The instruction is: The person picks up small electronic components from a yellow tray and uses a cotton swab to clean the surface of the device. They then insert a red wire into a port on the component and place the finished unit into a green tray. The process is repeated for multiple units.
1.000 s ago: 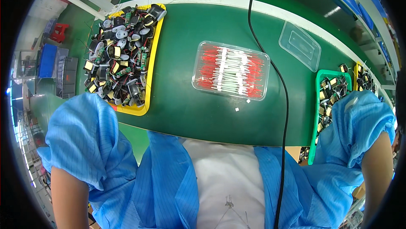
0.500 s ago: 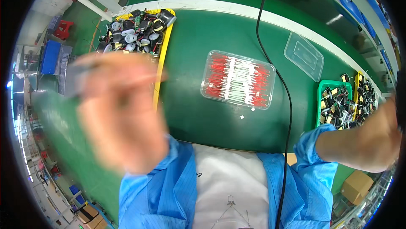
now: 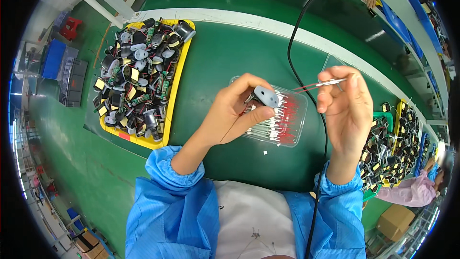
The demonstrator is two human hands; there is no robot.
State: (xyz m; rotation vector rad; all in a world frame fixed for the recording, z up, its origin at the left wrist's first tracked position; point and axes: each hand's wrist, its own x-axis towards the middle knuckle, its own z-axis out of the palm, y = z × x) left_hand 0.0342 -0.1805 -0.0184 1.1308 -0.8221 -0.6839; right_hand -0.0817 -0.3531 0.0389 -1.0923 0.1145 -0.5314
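Between the thumb and fingers of my left hand (image 3: 235, 108) is a small motor with a grey oval end cap (image 3: 266, 96) with small holes in it. A thin wire hangs from it across my palm. My right hand (image 3: 347, 103) is raised to the right, pinching a red-and-white wire lead (image 3: 330, 82) whose thin red ends point left toward the motor, apart from it. Below my hands lies a clear plastic tray (image 3: 298, 137) of similar red-and-white leads, partly covered by my left hand.
A yellow bin (image 3: 173, 110) heaped with motors stands at the left. On the right are a green basket (image 3: 390, 115) and a yellow tray (image 3: 396, 132) of small parts. A black cable (image 3: 327, 137) crosses the green table. Another person's pink sleeve (image 3: 407, 192) shows at far right.
My left hand has come from over the yellow bin to the middle, now with a motor. My right hand has moved in from the far right and shows a wire lead.
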